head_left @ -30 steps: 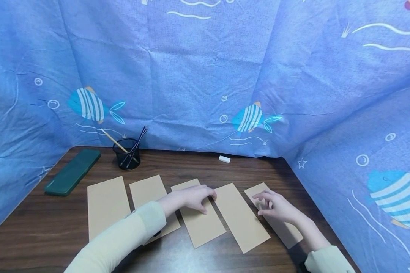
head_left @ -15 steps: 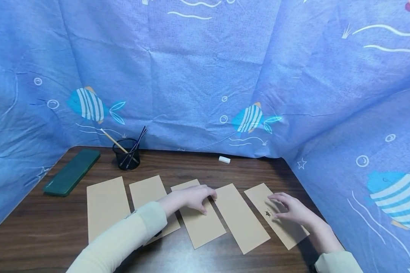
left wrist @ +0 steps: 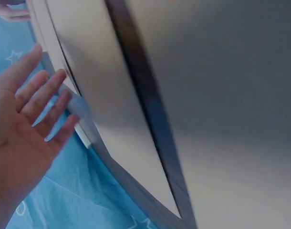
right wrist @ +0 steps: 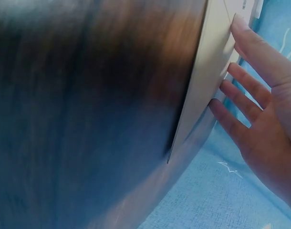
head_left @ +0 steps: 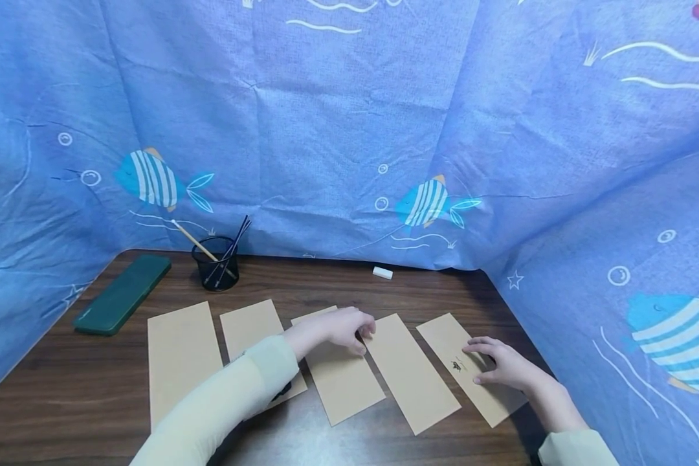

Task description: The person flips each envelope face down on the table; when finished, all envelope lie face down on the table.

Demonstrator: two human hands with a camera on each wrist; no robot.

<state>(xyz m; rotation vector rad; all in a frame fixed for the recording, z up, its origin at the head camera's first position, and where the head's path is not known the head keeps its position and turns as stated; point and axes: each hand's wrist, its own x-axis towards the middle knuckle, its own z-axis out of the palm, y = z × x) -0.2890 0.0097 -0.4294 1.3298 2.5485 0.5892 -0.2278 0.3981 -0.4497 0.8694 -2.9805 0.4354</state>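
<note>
Several flat tan paper pieces, cards or envelopes, lie in a row on the table. My left hand [head_left: 345, 327] is over the middle paper [head_left: 349, 385], its fingertips near the gap beside the fourth paper [head_left: 413, 378]. Nothing lies in that hand's grasp; in the left wrist view its fingers [left wrist: 43, 98] are spread. On the rightmost paper [head_left: 445, 333], small black print shows. My right hand [head_left: 507, 369] is at that paper, thumb and fingers apart. The right wrist view has its fingertips close to the paper's edge [right wrist: 202, 86]; contact is hard to tell.
A black mesh pen cup [head_left: 218, 275] with several sticks and a pencil stands at the back left. Left of it lies a dark green case [head_left: 122, 294]. A white eraser-like block [head_left: 382, 272] sits near the back edge. Blue fish-print cloth [head_left: 338, 129] surrounds the dark wooden table [head_left: 303, 281].
My right hand has moved right and toward me along the rightmost paper, uncovering its black print. My left hand has shifted slightly right, its fingers more bent.
</note>
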